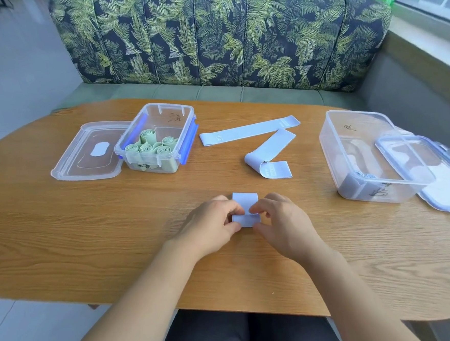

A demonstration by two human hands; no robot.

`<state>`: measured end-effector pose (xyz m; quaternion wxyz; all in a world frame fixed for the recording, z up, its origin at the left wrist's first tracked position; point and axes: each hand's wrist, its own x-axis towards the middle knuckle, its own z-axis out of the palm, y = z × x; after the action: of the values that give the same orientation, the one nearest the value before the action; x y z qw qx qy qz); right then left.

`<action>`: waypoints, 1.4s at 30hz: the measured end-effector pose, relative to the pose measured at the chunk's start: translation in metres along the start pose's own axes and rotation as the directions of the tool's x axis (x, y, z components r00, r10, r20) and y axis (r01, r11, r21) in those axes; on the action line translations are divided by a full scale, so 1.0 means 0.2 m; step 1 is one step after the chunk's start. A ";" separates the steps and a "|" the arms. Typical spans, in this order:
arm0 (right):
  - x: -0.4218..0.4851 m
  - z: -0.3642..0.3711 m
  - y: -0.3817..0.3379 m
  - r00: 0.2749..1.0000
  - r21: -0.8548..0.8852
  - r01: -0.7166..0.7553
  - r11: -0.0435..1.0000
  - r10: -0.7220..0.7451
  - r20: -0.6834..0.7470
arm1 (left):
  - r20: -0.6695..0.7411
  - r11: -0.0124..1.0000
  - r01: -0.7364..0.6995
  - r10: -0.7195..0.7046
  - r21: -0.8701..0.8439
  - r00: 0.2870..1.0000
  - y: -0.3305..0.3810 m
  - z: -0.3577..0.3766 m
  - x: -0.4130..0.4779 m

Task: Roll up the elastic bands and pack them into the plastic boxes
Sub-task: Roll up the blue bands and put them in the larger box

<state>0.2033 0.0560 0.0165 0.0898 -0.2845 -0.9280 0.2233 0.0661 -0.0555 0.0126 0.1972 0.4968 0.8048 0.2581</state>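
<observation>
While the band (245, 210) lies half-rolled on the table (89, 219), left hand (211, 224) and right hand (283, 224) pinch its roll between them

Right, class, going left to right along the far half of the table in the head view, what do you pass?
Clear plastic lid lying flat → clear plastic box of rolled green bands → long flat pale-blue elastic band → large clear plastic box.
</observation>
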 end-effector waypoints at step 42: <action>0.08 0.04 0.04 0.994 0.090 0.031 0.995 -0.021 -0.107 | -0.062 0.991 -0.032 0.025 -0.126 0.998 -0.08 0.01 0.12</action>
<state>0.1929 0.0684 0.0062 0.1547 -0.2795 -0.9143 0.2488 0.0471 -0.0398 -0.0003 0.2004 0.4867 0.7851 0.3264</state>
